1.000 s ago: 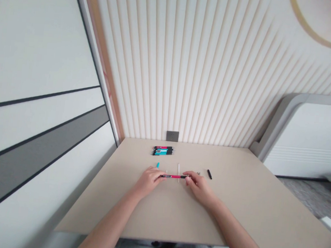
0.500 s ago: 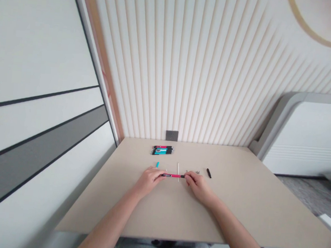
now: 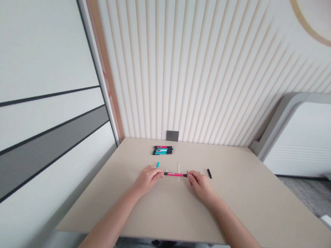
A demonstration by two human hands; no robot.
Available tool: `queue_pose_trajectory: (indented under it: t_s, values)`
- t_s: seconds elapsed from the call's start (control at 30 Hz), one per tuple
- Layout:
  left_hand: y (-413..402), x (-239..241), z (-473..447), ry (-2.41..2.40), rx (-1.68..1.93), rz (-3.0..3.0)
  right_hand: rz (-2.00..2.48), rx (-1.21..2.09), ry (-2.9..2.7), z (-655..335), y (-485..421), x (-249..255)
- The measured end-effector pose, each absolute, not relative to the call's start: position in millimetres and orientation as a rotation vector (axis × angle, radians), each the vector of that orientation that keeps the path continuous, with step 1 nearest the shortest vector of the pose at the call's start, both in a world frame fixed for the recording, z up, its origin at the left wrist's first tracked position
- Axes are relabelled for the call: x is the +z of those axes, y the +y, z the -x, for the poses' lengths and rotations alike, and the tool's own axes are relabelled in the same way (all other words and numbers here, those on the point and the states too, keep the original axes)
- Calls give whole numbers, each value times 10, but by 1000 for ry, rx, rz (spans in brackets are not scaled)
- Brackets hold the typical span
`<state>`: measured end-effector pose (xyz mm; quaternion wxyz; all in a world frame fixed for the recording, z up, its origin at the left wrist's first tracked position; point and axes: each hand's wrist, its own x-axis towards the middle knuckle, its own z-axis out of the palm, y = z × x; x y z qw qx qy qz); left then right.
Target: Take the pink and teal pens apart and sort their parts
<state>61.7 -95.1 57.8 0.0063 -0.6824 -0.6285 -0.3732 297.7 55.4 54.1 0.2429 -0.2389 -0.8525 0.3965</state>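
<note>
A pink pen with black ends (image 3: 175,174) lies level between my two hands, above the table. My left hand (image 3: 148,178) is closed on its left end, and my right hand (image 3: 199,183) pinches its black right end. Behind the pen, a thin white refill (image 3: 178,167) rests on the table, pointing away from me. Just beyond my left hand is a small turquoise piece (image 3: 157,164). Small metallic parts beyond my right hand are partly hidden by its fingers. To the right of that hand lies a short black pen part (image 3: 209,173).
Several pens (image 3: 163,150), pink, turquoise and black, lie side by side toward the back of the beige table (image 3: 171,217). A dark wall socket (image 3: 172,135) sits on the ribbed wall behind. White cabinet panels (image 3: 40,97) rise on the left.
The pen has turned in my fingers, so its printed side no longer faces me. My hands sit slightly farther apart, with more of the pen's pink barrel showing.
</note>
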Motion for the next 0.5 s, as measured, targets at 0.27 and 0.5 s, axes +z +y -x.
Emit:
queue_pose_trajectory:
  t_s: [0.27, 0.5]
  values:
    - [-939, 578, -627, -1953, -1155, 2096, 649, 1062, -2325, -2976, 536, 553]
    - [-944, 555, -628, -1934, -1193, 2062, 664, 1081, -2328, -2972, 522, 564]
